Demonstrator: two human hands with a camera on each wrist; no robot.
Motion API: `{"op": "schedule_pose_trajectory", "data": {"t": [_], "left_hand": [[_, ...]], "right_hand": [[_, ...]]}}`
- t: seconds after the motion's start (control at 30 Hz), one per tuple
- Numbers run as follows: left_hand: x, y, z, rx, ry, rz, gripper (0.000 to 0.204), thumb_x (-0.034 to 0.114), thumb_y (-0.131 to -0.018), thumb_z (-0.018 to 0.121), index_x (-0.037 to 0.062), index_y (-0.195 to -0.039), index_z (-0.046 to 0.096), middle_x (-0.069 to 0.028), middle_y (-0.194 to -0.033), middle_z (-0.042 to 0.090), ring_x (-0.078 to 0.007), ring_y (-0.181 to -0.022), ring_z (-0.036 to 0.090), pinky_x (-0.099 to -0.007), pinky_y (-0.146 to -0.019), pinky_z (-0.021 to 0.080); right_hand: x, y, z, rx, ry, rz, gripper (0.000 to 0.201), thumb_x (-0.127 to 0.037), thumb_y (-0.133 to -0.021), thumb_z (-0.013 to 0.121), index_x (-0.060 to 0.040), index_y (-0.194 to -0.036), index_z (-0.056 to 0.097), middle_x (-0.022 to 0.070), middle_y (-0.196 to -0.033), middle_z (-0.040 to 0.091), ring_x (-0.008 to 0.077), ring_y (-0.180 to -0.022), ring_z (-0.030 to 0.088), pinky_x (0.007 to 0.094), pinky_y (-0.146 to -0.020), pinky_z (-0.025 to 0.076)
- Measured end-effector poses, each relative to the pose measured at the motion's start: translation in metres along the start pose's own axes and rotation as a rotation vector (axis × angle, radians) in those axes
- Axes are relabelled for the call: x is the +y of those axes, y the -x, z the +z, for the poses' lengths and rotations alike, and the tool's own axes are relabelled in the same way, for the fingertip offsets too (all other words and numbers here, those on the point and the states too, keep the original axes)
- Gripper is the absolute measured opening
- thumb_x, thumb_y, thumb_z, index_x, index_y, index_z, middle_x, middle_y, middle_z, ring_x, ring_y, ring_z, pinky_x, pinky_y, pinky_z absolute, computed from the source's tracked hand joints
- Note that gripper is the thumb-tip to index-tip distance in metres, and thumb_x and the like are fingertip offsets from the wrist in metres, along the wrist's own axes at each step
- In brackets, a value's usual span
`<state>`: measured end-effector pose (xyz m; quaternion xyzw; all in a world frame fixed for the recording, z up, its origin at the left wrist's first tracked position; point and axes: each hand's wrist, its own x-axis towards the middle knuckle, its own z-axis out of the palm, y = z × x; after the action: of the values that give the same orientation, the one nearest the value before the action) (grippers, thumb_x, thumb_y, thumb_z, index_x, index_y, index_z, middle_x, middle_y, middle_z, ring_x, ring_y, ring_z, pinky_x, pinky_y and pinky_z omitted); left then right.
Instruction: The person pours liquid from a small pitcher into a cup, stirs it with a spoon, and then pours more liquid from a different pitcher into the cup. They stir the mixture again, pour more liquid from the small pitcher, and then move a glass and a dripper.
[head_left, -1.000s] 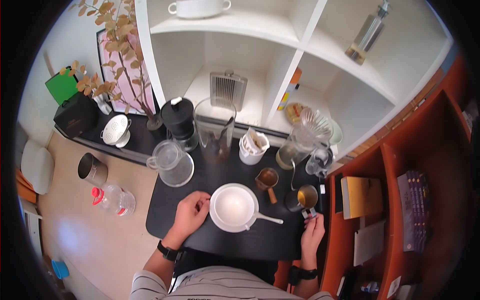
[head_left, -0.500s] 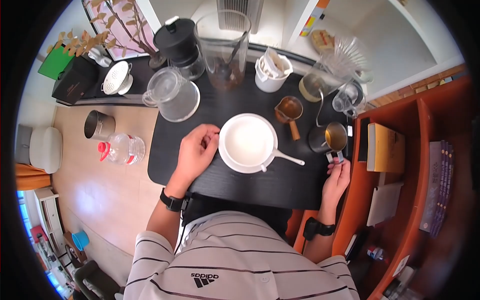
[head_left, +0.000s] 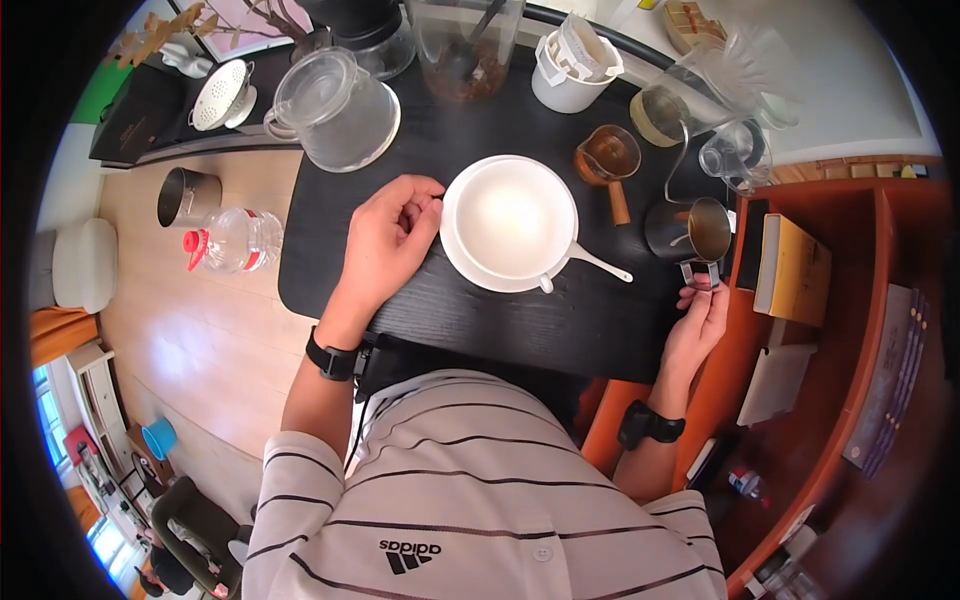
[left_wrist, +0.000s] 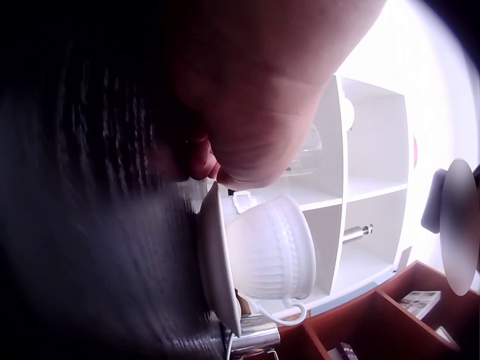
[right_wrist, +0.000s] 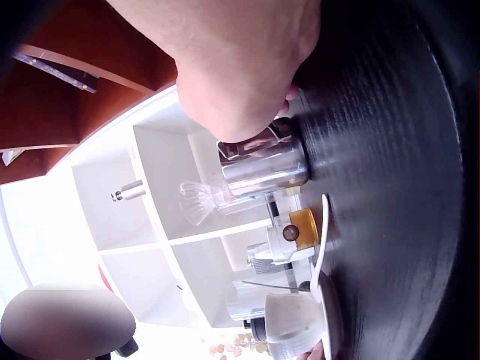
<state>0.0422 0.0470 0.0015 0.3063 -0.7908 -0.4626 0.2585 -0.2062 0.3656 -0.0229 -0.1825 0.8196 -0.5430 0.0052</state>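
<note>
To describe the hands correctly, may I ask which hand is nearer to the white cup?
The left hand. It is at the rim of the saucer under the white cup; the right hand is farther, on the cup's opposite side, holding the metal pitcher.

On my feed the pitcher looks polished metal, the cup ribbed, glossy ceramic, the saucer smooth; I read the desk as matt, grained wood, the bottle clear plastic, the shirt cloth.
</note>
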Motion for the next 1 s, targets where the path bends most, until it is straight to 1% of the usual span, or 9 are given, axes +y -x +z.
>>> {"op": "schedule_pose_trajectory", "data": {"t": [0.33, 0.4, 0.53, 0.6, 0.63, 0.73, 0.8, 0.9, 1.0], "left_hand": [[-0.001, 0.001, -0.001, 0.025, 0.030, -0.023, 0.013, 0.005, -0.101, 0.071, 0.0011, -0.113, 0.074, 0.0037, -0.084, 0.066, -0.0019, -0.074, 0.055, -0.0206, -0.064, 0.044], [0.000, 0.002, -0.002, 0.015, 0.016, -0.001, 0.013, 0.004, -0.100, 0.070, 0.0012, -0.113, 0.074, 0.0031, -0.085, 0.067, -0.0026, -0.074, 0.055, -0.0212, -0.065, 0.044], [0.001, 0.002, -0.003, 0.008, 0.043, -0.020, 0.014, 0.004, -0.100, 0.070, 0.0009, -0.113, 0.073, 0.0025, -0.085, 0.068, -0.0033, -0.075, 0.056, -0.0216, -0.065, 0.044], [0.000, 0.002, -0.003, 0.008, 0.050, -0.022, 0.014, 0.004, -0.100, 0.071, 0.0010, -0.113, 0.073, 0.0023, -0.086, 0.068, -0.0035, -0.075, 0.056, -0.0218, -0.065, 0.044], [0.000, 0.002, -0.003, 0.004, 0.052, -0.025, 0.015, 0.004, -0.099, 0.071, 0.0012, -0.114, 0.073, 0.0021, -0.086, 0.068, -0.0038, -0.075, 0.056, -0.0219, -0.065, 0.044], [-0.002, 0.003, -0.004, 0.001, 0.059, -0.032, 0.015, 0.004, -0.099, 0.071, 0.0013, -0.114, 0.073, 0.0016, -0.087, 0.068, -0.0043, -0.075, 0.056, -0.0223, -0.066, 0.045], [-0.001, 0.003, -0.006, 0.003, 0.068, -0.025, 0.015, 0.005, -0.099, 0.072, 0.0012, -0.114, 0.073, 0.0013, -0.087, 0.068, -0.0044, -0.075, 0.056, -0.0225, -0.066, 0.046], [-0.002, 0.003, -0.006, 0.002, 0.077, -0.016, 0.015, 0.005, -0.099, 0.072, 0.0011, -0.114, 0.073, 0.0008, -0.087, 0.067, -0.0047, -0.075, 0.056, -0.0229, -0.066, 0.047], [-0.002, 0.004, -0.007, 0.001, 0.090, 0.002, 0.015, 0.005, -0.099, 0.072, 0.0012, -0.114, 0.072, 0.0004, -0.086, 0.067, -0.0047, -0.073, 0.056, -0.0232, -0.065, 0.047]], "right_hand": [[-0.006, -0.001, 0.004, -0.017, -0.002, -0.052, 0.022, -0.010, -0.112, 0.046, -0.0003, -0.121, 0.063, 0.0064, -0.096, 0.066, 0.0091, -0.080, 0.058, 0.0252, -0.075, 0.049], [-0.009, 0.000, 0.008, 0.095, -0.135, -0.031, 0.018, -0.012, -0.113, 0.047, -0.0014, -0.118, 0.061, 0.0048, -0.092, 0.063, 0.0089, -0.077, 0.056, 0.0248, -0.072, 0.047], [-0.015, 0.001, 0.000, 0.134, -0.123, -0.022, 0.015, -0.012, -0.114, 0.047, -0.0029, -0.113, 0.058, 0.0032, -0.089, 0.059, 0.0088, -0.075, 0.053, 0.0251, -0.068, 0.044], [-0.012, 0.003, -0.003, 0.136, -0.160, -0.167, 0.011, -0.011, -0.113, 0.050, -0.0035, -0.109, 0.057, 0.0023, -0.088, 0.057, 0.0088, -0.075, 0.050, 0.0251, -0.065, 0.041], [-0.012, 0.006, -0.004, 0.135, -0.158, -0.174, 0.011, -0.011, -0.113, 0.050, -0.0035, -0.109, 0.057, 0.0023, -0.088, 0.057, 0.0088, -0.075, 0.050, 0.0251, -0.065, 0.041], [-0.016, 0.022, 0.001, 0.102, 0.070, -0.356, 0.004, -0.003, -0.107, 0.061, -0.0013, -0.103, 0.060, 0.0026, -0.087, 0.057, 0.0092, -0.075, 0.051, 0.0239, -0.065, 0.042], [-0.026, 0.028, 0.011, -0.061, 0.047, -0.490, 0.005, 0.003, -0.101, 0.067, -0.0003, -0.103, 0.065, 0.0038, -0.087, 0.057, 0.0103, -0.074, 0.054, 0.0244, -0.063, 0.045], [-0.058, 0.035, 0.028, -0.270, 0.227, -0.456, 0.023, 0.007, -0.091, 0.079, -0.0006, -0.112, 0.073, 0.0048, -0.084, 0.057, 0.0115, -0.070, 0.055, 0.0252, -0.062, 0.049], [-0.073, 0.034, 0.045, -0.337, 0.278, -0.377, 0.031, 0.003, -0.090, 0.082, -0.0010, -0.120, 0.074, 0.0040, -0.083, 0.056, 0.0125, -0.069, 0.054, 0.0275, -0.061, 0.048]]}}
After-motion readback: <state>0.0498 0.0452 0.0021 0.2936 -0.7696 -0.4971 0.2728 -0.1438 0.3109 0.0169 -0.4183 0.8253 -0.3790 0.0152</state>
